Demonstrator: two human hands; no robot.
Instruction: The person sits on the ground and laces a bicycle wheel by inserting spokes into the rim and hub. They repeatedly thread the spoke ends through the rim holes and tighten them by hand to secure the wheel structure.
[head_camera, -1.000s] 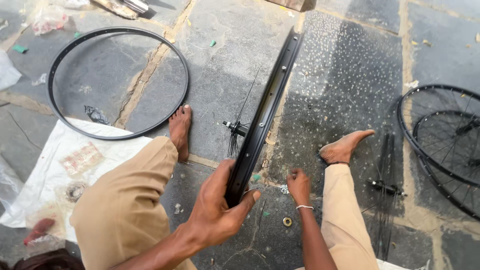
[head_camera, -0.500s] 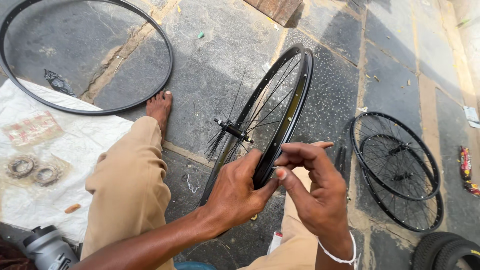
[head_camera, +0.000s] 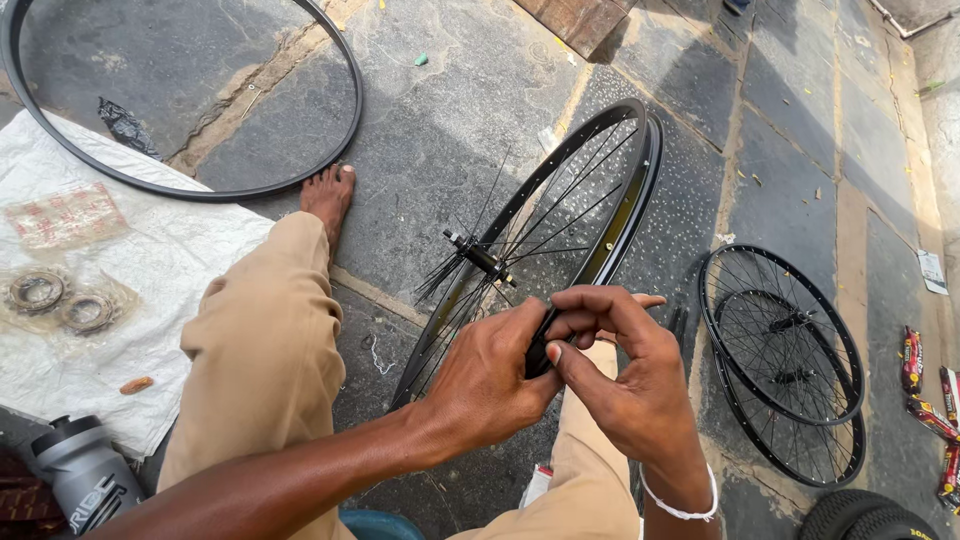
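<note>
Hands meet at the near edge of a black bicycle wheel (head_camera: 560, 240) standing tilted on the stone floor (head_camera: 440, 130) between the person's legs. Left hand (head_camera: 490, 385) is closed around the rim; right hand (head_camera: 620, 375) pinches narrowly at the same spot. Finished wheels (head_camera: 785, 370) lie to the right, a bare rim (head_camera: 190, 180) and a white sheet (head_camera: 170, 260) to the left

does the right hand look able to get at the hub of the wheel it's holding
Probably yes: the right hand sits on the rim, and the hub lies just beyond with only thin spokes around it, though both hands are busy.
</note>
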